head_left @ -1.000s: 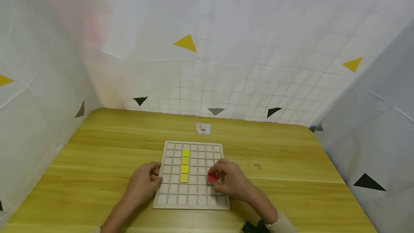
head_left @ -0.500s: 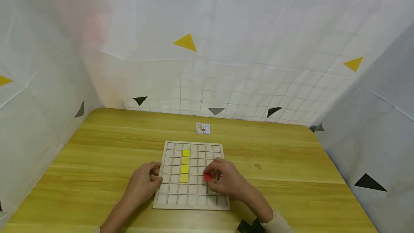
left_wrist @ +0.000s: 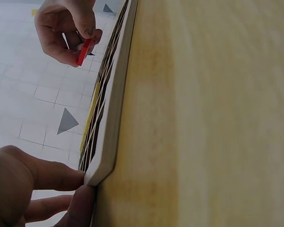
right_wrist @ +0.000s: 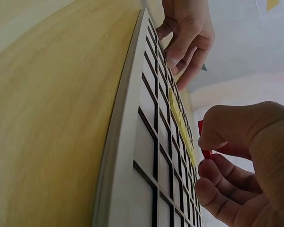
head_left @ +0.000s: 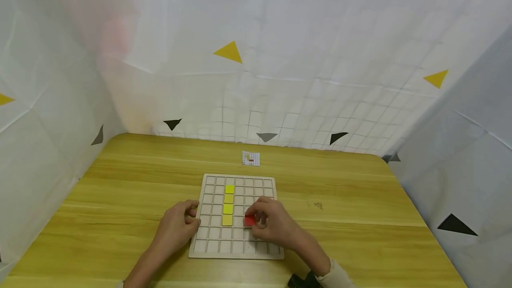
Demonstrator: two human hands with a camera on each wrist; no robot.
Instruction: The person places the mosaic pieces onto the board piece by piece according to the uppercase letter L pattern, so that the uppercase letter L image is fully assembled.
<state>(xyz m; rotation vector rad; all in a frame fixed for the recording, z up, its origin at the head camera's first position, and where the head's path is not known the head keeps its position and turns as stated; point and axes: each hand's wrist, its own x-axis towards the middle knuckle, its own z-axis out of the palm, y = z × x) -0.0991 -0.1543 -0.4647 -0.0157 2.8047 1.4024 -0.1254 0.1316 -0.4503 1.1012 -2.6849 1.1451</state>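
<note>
A pale grid board (head_left: 216,247) lies flat on the table. Its left edge is held by the curled thumb and fingers of my left hand (head_left: 176,226). Yellow square tiles (head_left: 228,209) form a straight column in the left-middle cells. My right hand (head_left: 276,223) pinches a small red tile (head_left: 250,220) between thumb and fingers, over the board a short way right of the lowest yellow tile. Seen from the left wrist, the red tile (left_wrist: 84,52) is raised and tilted, apart from the board. Fingertips cover part of it in the right wrist view.
Behind the board lies a small printed grid card (head_left: 250,158) with yellow and red marks. A black object (head_left: 304,280) sits near the right sleeve at the front edge. White sheeting (head_left: 320,34) with coloured triangles walls in the wooden table (head_left: 360,199).
My right hand has carried the red tile leftward across the board, toward the yellow column. The left hand stays at the board's left edge.
</note>
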